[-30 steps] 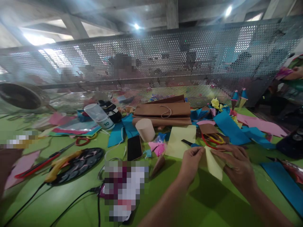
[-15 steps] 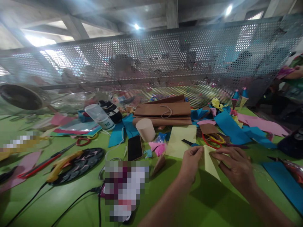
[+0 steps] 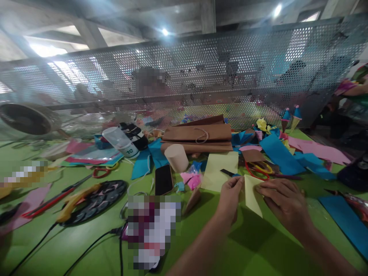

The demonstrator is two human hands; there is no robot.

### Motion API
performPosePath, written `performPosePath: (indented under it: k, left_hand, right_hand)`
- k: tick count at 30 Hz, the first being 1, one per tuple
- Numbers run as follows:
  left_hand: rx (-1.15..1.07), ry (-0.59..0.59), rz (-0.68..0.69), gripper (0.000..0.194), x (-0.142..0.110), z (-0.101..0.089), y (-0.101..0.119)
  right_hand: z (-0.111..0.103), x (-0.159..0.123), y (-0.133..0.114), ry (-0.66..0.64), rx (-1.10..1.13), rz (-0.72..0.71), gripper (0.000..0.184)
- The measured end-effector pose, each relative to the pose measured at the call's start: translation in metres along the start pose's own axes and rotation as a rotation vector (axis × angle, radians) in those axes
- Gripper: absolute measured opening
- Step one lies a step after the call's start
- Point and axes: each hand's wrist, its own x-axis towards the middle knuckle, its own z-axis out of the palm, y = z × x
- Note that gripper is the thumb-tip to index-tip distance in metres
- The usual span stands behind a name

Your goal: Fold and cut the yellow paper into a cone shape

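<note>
Held paper: a yellow paper piece (image 3: 252, 197) is being held upright between the two hands, raised over the green surface (image 3: 94, 264), its lower corner being pointed downward.
Left hand: the paper's upper left edge is being pinched by the left hand (image 3: 230, 197), its thumb and forefinger being pressed together on it.
Right hand: the opposite edge is being gripped by the right hand (image 3: 283, 197), its fingers being clamped on the paper; the exact place of the thumb is being hidden.
Behind the hands: a flat yellow sheet (image 3: 215, 165) is being overlapped by a dark blade (image 3: 228, 172), whose other end is being covered by the left hand. Scissors (image 3: 258, 176) with red and yellow handles are being partly overlapped by brown paper (image 3: 254, 156).
Left of the hands: a folded brown piece (image 3: 192, 201), crumpled pink scraps (image 3: 194, 181), a phone (image 3: 163, 180) and a cream roll (image 3: 176, 158) are being supported by the surface.
Far edge: folded brown sheets (image 3: 198, 134) are being topped by a loop of string (image 3: 206, 134).
Right side: a long blue strip (image 3: 283, 157) is being laid near pink paper (image 3: 319, 150); a second blue strip (image 3: 345, 220) is being seen nearer the right forearm.
Far left: a yellow glue gun (image 3: 77, 201) is being rested across a dark round plate (image 3: 107, 203).
</note>
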Motion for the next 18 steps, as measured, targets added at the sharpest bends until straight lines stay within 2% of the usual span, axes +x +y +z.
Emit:
performPosePath:
  k: [5, 10, 18]
  left_hand:
    - [0.012, 0.023, 0.007, 0.053, 0.0007, -0.0005, 0.0002]
    - [0.089, -0.009, 0.047, 0.048, -0.0003, -0.0004, 0.0015]
    - [0.052, 0.003, 0.013, 0.053, 0.0004, -0.0016, -0.0023]
  right_hand:
    - [0.0014, -0.0004, -0.0005, -0.023, 0.007, 0.020, 0.025]
    - [0.0032, -0.0023, 0.0003, -0.049, -0.001, 0.047, 0.035]
    - [0.0068, -0.0029, 0.0002, -0.033, 0.061, 0.038, 0.028]
